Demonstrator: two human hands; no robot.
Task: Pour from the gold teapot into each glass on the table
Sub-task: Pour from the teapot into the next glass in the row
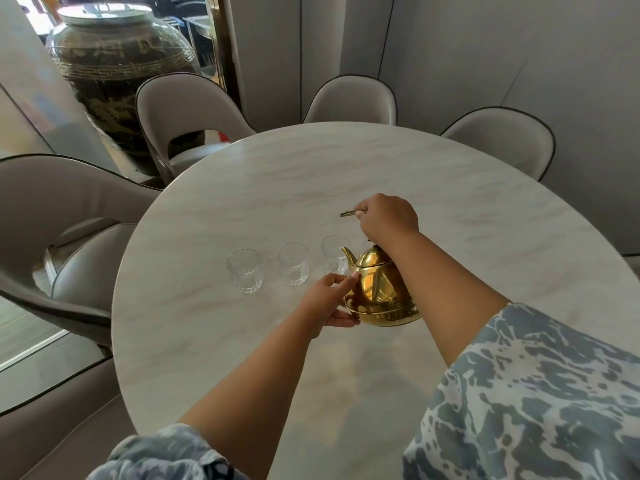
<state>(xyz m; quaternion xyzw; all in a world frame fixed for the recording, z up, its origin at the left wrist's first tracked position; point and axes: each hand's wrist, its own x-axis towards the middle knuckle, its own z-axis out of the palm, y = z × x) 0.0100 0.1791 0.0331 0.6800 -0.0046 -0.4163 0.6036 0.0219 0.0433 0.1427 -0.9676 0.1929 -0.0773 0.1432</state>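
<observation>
A shiny gold teapot point(379, 294) is near the middle of the round marble table point(381, 174), its spout pointing left toward the glasses. My right hand point(386, 216) is closed around the teapot's raised handle above the lid. My left hand point(332, 299) touches the teapot's left side and base with its fingers. Three clear glasses stand in a row to the left: the left glass point(245, 270), the middle glass point(293, 264), and the right glass point(334, 254), which sits just behind the spout. All three look empty. I cannot tell if the teapot rests on the table or hangs just above it.
Grey upholstered chairs ring the table: one at the left point(62, 216), three at the far side point(187, 109), point(353, 98), point(502, 140). A large dark ceramic jar point(117, 71) stands behind the far-left chair. My patterned sleeves fill the bottom corners.
</observation>
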